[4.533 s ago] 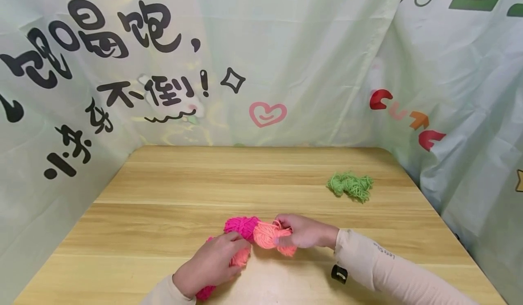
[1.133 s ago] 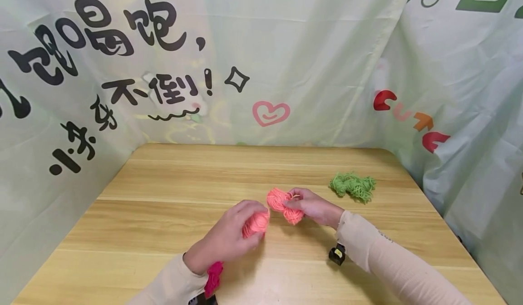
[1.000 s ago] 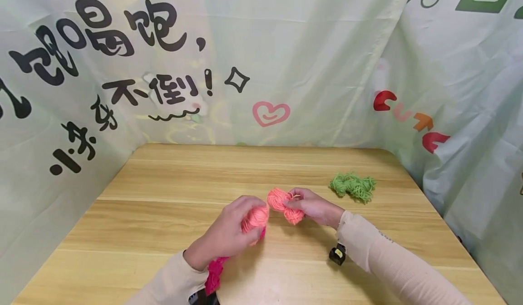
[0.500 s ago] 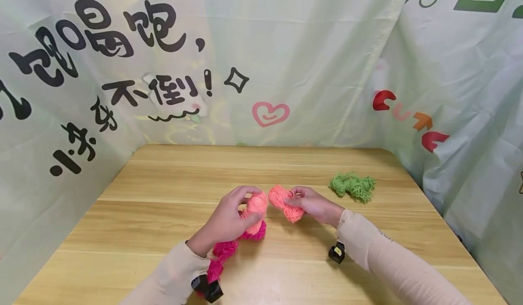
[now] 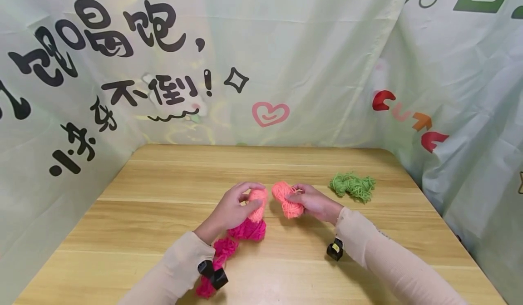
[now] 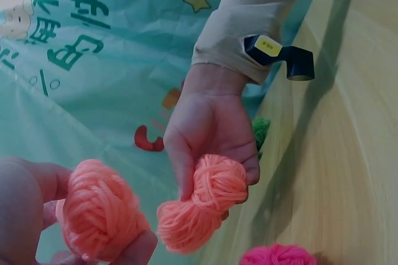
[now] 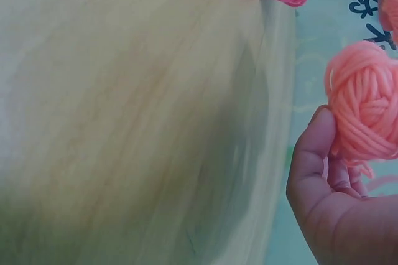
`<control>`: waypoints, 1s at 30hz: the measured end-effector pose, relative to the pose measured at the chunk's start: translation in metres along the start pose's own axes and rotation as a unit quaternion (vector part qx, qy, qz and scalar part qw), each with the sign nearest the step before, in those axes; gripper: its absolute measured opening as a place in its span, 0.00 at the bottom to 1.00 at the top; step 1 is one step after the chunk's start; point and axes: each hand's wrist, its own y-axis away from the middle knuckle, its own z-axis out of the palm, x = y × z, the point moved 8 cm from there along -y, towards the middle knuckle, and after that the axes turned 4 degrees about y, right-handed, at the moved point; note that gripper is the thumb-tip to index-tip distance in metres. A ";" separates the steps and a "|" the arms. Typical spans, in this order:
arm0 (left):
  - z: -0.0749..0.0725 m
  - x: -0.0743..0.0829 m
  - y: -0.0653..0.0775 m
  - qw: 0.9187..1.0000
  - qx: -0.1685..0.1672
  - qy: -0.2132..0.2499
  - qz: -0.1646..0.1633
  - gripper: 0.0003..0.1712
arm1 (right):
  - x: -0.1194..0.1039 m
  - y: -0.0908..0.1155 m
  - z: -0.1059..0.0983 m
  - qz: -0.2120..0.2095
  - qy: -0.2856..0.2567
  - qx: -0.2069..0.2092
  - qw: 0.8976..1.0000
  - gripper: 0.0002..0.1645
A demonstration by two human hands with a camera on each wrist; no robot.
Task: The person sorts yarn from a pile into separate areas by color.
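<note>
My left hand (image 5: 233, 207) grips a coral yarn skein (image 5: 259, 203), thumb in front and fingers behind it. The left wrist view shows this coral skein (image 6: 102, 209) between thumb and fingers. Just to its right, my right hand (image 5: 318, 204) pinches another coral skein (image 5: 282, 192), tied at its waist into two lobes. A gap separates the two coral skeins. Below the left hand lies a magenta yarn skein (image 5: 249, 230) on the table. A second magenta skein (image 5: 224, 249) stretches toward the near edge, partly hidden by the left wrist's camera.
A loose green yarn skein (image 5: 352, 187) lies at the back right of the wooden table (image 5: 184, 173). Printed cloth (image 5: 318, 69) hangs behind the table and along both sides. Black cameras (image 5: 335, 249) sit on both wrists.
From the near middle of the table, both hands have moved forward with the coral skeins, now apart from the magenta ones. In the last second the left hand rose slightly, uncovering more magenta yarn.
</note>
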 end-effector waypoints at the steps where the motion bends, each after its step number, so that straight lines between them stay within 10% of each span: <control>1: 0.000 -0.002 -0.001 1.000 0.001 0.002 -0.006 0.18 | 0.000 0.000 -0.001 0.001 -0.002 0.000 1.000 0.20; 12: 0.001 -0.023 -0.013 0.997 -0.003 0.044 -0.067 0.22 | 0.003 -0.006 -0.007 0.017 -0.011 0.011 1.000 0.19; 30: 0.005 -0.040 -0.035 0.996 -0.025 0.021 -0.079 0.37 | 0.000 -0.017 -0.017 0.000 -0.033 0.048 0.998 0.21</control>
